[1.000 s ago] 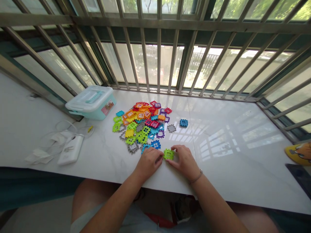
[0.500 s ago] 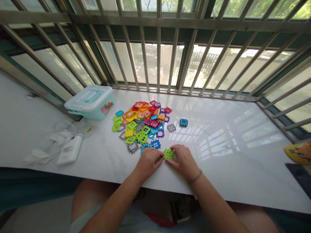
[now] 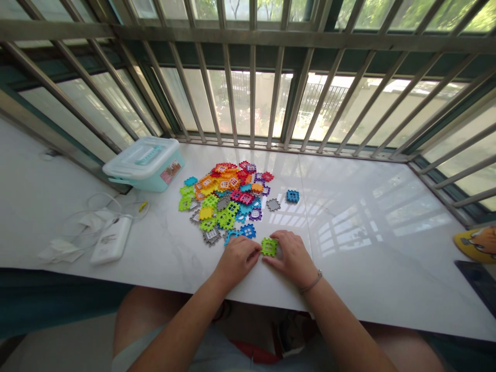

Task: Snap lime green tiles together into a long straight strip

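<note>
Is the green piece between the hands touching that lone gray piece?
Apart: the head view shows white tabletop between the green piece and lone gray piece.

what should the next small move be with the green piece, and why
Probably a gentle press on the green piece from its left: the left hand is at that edge, while the right hand seems to brace the opposite side.

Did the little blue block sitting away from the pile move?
No, the blue block hasn't visibly moved: it sits just left of the thin seam, same as before.
</note>
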Action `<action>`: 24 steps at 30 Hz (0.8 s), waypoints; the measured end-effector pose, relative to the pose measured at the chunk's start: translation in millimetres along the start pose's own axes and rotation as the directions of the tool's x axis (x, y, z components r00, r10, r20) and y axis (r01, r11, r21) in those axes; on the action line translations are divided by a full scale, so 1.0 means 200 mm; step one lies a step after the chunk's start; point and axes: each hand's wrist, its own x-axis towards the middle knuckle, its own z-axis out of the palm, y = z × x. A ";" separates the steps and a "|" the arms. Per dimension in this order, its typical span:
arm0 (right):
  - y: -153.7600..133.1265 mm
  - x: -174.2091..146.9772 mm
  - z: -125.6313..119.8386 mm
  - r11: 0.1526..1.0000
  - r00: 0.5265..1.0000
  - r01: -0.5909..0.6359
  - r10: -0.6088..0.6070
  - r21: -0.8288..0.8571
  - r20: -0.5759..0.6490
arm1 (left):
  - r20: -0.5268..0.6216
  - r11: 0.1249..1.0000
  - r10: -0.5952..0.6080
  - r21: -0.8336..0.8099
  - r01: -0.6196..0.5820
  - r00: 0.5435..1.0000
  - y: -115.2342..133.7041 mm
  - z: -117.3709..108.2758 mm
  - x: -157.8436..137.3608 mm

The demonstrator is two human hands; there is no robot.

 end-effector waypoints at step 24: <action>0.44 -0.02 -0.11 0.966 0.957 -0.249 0.235 -0.065 -0.168 | -0.056 0.999 -0.044 -0.029 0.042 0.997 0.04 -0.03 0.01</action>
